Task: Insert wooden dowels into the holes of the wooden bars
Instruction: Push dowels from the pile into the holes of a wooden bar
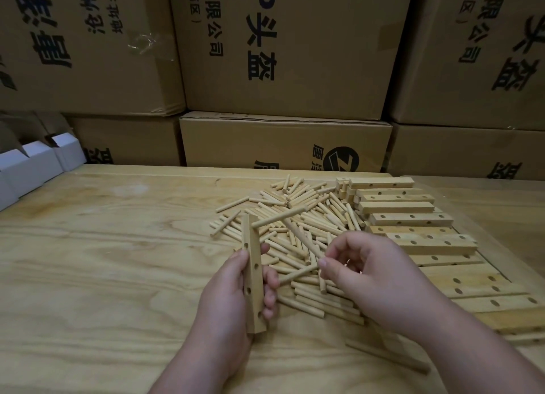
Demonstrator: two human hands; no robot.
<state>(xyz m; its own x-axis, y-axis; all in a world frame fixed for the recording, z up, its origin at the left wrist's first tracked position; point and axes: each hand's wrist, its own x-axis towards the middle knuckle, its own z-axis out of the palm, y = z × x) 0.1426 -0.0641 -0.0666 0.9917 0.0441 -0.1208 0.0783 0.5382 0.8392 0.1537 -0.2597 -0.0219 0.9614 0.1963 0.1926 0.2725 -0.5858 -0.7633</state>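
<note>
A pale, grained wooden bench (103, 261) filled the foreground under dim, warm light. Brown cardboard cartons (289, 54) printed with black characters stood stacked along its far edge like a wall. Small white boxes (35, 163) sat at the far-left corner.

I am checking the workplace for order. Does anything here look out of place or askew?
Mostly no. The dowels lie in a loose, scattered pile, while the bars lie roughly side by side. One longer stick lies alone near the right forearm, apart from the pile. Nothing looks damaged.

Pale tan dowels (306, 216), bars (413, 219); brown cartons (295, 54), black print.
</note>
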